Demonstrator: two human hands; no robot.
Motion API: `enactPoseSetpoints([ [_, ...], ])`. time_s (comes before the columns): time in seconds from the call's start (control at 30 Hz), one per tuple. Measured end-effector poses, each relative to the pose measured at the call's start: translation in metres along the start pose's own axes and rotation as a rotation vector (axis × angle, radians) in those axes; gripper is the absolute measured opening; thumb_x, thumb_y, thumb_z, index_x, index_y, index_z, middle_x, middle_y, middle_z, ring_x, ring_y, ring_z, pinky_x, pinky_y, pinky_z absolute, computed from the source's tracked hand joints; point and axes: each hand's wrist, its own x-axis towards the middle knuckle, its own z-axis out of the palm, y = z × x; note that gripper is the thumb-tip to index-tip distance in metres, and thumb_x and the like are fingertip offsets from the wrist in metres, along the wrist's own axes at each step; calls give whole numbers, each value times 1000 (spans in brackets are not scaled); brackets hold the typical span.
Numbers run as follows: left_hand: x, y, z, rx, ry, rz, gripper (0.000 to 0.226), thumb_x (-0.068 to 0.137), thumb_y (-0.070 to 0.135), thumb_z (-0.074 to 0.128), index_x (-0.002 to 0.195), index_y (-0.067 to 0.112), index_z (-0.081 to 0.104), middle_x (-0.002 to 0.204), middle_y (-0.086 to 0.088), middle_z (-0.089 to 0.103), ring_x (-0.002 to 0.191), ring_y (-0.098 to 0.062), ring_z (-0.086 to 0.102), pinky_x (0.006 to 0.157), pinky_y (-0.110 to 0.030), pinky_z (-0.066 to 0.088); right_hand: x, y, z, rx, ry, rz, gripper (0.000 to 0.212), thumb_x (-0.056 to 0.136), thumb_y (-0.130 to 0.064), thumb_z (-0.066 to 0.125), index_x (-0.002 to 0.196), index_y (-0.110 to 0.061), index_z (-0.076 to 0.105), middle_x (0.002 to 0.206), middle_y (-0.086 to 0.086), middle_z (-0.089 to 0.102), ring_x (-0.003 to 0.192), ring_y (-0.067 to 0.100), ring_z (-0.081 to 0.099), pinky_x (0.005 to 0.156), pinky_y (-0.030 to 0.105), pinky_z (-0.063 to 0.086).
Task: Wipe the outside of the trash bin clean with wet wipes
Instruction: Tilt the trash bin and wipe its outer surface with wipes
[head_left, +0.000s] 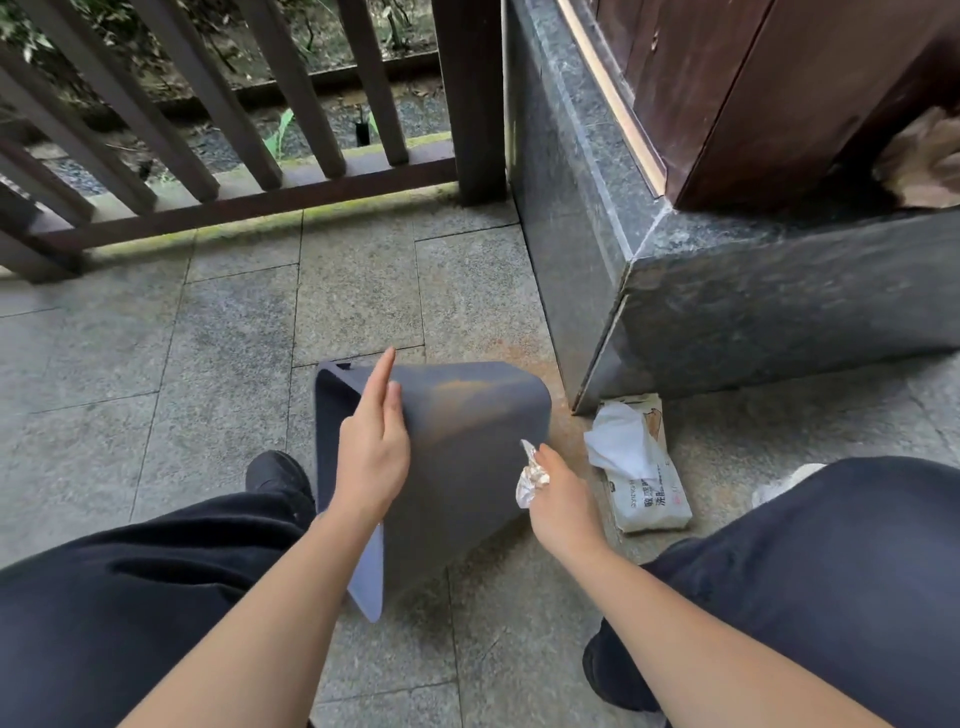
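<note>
A dark grey trash bin (467, 457) lies tipped on its side on the stone floor between my knees, its open mouth facing left. Orange-brown smears show on its upper face. My left hand (371, 447) rests flat on the bin's upper left edge, fingers stretched out. My right hand (558, 499) is at the bin's right side, closed on a crumpled, soiled wet wipe (530, 478). A white pack of wet wipes (644, 483) lies on the floor to the right, with a fresh wipe sticking out of its top.
A dark stone plinth (727, 301) with a wooden post stands close behind the pack on the right. A brown wooden railing (249, 197) runs along the back. My legs in black trousers flank the bin, and a black shoe (278, 475) sits left of it.
</note>
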Motion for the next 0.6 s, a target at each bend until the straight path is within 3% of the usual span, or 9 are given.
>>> enactPoseSetpoints([
  [0.1,-5,-10,-9,-129,-37,0,54,105,30,43,154,43,26,92,42,54,72,19,45,69,-3,36,8,1,-2,0,84,29,62,92,-8,42,147,-34,35,133,5,58,116,31,57,92,42,50],
  [0.2,11,-7,-11,-154,3,-73,59,103,30,45,157,37,22,115,59,42,97,22,47,85,2,31,11,8,2,5,118,70,63,92,-5,43,149,-31,34,136,6,57,120,32,55,95,42,49],
  [0.27,29,-4,-3,-76,-4,-131,55,105,39,36,158,31,21,147,34,38,131,2,39,100,-10,22,9,10,7,23,105,84,58,94,-8,43,147,-29,36,136,6,56,120,31,54,96,41,47],
  [0.33,42,-1,4,-11,19,-173,49,107,33,30,156,25,28,156,5,38,141,-15,35,103,-19,21,7,12,11,57,88,93,56,94,-9,41,146,-30,38,135,4,56,119,30,55,97,41,47],
  [0.43,45,7,7,-16,45,-116,46,104,21,30,149,28,38,132,12,56,112,6,50,89,-15,31,13,14,10,70,119,72,50,92,-9,39,137,-30,44,124,2,62,109,27,59,91,42,50],
  [0.47,43,6,6,-15,32,-90,47,102,19,30,147,30,39,114,25,59,91,18,50,77,-12,34,17,13,9,77,142,63,51,92,-9,39,137,-31,44,122,1,63,108,27,59,90,43,51],
  [0.53,41,3,1,-16,-46,-92,49,99,23,29,146,38,38,75,33,58,62,16,50,62,-15,36,24,11,6,103,206,63,54,91,-7,39,137,-33,43,119,-1,64,106,27,59,89,42,50],
  [0.57,40,1,0,-33,-88,-107,48,100,29,30,146,42,37,72,31,58,59,13,50,64,-19,39,29,10,4,139,248,69,53,91,-6,39,137,-34,44,117,-3,64,106,27,59,89,40,49],
  [0.6,41,-1,-1,-68,-116,-112,46,102,36,32,147,43,36,88,34,60,68,18,51,73,-16,41,35,10,2,196,286,80,52,93,-7,40,137,-34,45,116,-6,63,106,26,59,88,37,47],
])
